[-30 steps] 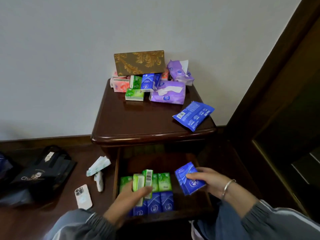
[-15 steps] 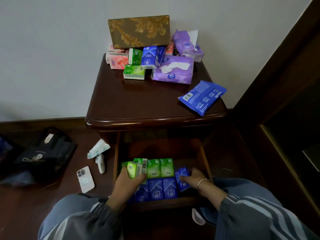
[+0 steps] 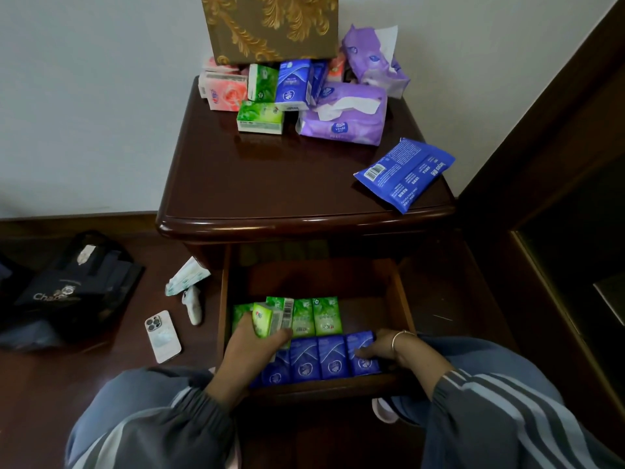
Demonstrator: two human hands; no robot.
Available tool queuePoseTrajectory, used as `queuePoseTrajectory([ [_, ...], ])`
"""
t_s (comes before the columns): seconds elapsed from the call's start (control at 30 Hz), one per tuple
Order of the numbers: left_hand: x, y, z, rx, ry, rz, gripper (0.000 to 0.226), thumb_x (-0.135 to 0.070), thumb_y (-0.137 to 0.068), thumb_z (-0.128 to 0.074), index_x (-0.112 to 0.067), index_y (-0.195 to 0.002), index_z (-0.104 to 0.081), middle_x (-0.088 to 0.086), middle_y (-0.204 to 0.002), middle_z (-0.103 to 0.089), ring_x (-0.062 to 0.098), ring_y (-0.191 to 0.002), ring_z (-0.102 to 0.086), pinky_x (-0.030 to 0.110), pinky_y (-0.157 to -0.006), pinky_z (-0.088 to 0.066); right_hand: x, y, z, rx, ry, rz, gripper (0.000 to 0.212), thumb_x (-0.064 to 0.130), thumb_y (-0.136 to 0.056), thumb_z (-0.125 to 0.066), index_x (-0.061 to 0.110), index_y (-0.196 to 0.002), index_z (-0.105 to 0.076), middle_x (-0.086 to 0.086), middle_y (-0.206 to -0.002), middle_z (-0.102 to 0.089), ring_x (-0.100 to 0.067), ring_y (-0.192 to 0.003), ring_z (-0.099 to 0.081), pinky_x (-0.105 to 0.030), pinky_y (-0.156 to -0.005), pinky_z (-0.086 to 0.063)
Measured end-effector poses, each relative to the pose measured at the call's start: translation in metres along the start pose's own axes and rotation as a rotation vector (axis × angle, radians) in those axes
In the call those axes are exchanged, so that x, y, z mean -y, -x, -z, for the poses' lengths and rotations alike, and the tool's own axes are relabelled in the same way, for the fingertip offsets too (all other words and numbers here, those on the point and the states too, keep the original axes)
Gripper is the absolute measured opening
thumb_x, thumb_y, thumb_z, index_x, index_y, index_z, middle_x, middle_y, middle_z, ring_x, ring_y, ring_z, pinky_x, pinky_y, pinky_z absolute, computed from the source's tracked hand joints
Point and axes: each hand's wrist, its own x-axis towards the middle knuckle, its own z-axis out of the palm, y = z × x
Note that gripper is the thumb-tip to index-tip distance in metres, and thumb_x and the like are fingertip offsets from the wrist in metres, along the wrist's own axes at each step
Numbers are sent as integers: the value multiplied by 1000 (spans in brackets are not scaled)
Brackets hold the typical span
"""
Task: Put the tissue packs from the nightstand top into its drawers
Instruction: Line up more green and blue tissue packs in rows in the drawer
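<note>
The dark wood nightstand (image 3: pixel 270 184) has its drawer (image 3: pixel 404 299) pulled out. Inside lie a row of green packs (image 3: pixel 314 316) and, nearer me, a row of blue packs (image 3: pixel 318 362). My left hand (image 3: pixel 250 350) grips a green tissue pack (image 3: pixel 263 319) upright at the drawer's left. My right hand (image 3: pixel 382 346) rests its fingers on the rightmost blue pack (image 3: pixel 363 353), pressing it into the row. On the top remain pink (image 3: pixel 223 91), green (image 3: pixel 260 116), blue (image 3: pixel 292 84) and purple packs (image 3: pixel 345 120), plus a flat blue wipes pack (image 3: pixel 406 172).
A gold patterned box (image 3: pixel 270 27) leans on the wall behind the packs. On the floor to the left lie a phone (image 3: pixel 162 335), a white pack (image 3: pixel 187 277), a small white device (image 3: pixel 193 304) and a dark bag (image 3: pixel 67 292). Dark furniture (image 3: pixel 558 198) stands right.
My right hand has lowered the blue pack from above the drawer into the blue row. My left hand still holds the green pack. The view has moved closer and tilted down.
</note>
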Motion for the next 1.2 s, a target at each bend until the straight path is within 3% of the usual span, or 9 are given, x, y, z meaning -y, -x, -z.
queuePoseTrajectory([
  [0.13,2,-1,-1,6,-2,-4,36,-28,-77,-75,-16,-101,-52,2,-88,-66,14,-71,-64,19,-51,-43,1,-2,-1,-145,75,130,97,30,-71,-78,13,-147,-21,-11,-149,-31,-32,-132,-39,-42,-107,-38],
  [0.2,3,-2,-1,6,-3,-8,36,-28,-76,-75,-16,-101,-52,2,-88,-66,13,-70,-64,17,-49,-43,2,-3,-1,-184,157,201,91,33,-77,-73,15,-148,-19,-11,-151,-29,-30,-133,-38,-40,-108,-38],
  [0.33,5,-3,-2,19,13,-23,34,-27,-76,-76,-19,-98,-51,-2,-82,-66,5,-59,-64,12,-42,-44,2,-5,-3,-109,324,184,60,44,-85,-61,12,-132,-46,-12,-135,-51,-28,-117,-53,-41,-100,-44],
  [0.47,6,-3,-5,26,12,-41,34,-28,-75,-77,-22,-96,-50,-4,-80,-66,2,-57,-64,11,-43,-43,11,6,-4,-108,341,173,67,56,-91,-43,14,-141,-35,-12,-142,-45,-28,-123,-49,-34,-99,-43],
  [0.53,7,-3,-7,34,-3,-57,37,-30,-74,-77,-20,-100,-52,-2,-81,-68,3,-61,-64,11,-44,-44,18,19,-4,-244,286,242,69,57,-93,-37,14,-146,-27,-11,-145,-42,-28,-127,-47,-33,-98,-40],
  [0.6,7,-2,-10,53,-22,-86,38,-32,-73,-77,-23,-100,-52,-2,-85,-68,6,-67,-66,14,-49,-48,32,38,-7,-317,104,417,63,58,-91,-38,19,-141,-38,-3,-139,-49,-22,-127,-48,-33,-100,-40],
  [0.73,3,4,-20,87,-140,-234,46,-38,-70,-76,-25,-104,-48,-5,-89,-64,7,-74,-64,14,-54,-46,61,78,-22,-31,-315,683,45,56,-87,-46,33,-123,-54,19,-112,-57,1,-110,-54,-23,-96,-44],
  [0.97,3,13,-24,72,-228,-345,55,-47,-66,-77,-25,-103,-43,-10,-85,-59,1,-70,-58,9,-53,-42,61,82,-35,117,-444,629,32,36,-92,-52,20,-120,-57,-4,-122,-61,-18,-115,-58,-42,-100,-48],
  [1.2,5,10,-29,69,-216,-285,62,-44,-64,-77,-23,-107,-39,-6,-95,-60,6,-80,-61,18,-58,-49,58,76,-47,56,-448,649,41,38,-74,-74,29,-111,-58,-2,-118,-63,-17,-108,-62,-38,-94,-52],
])
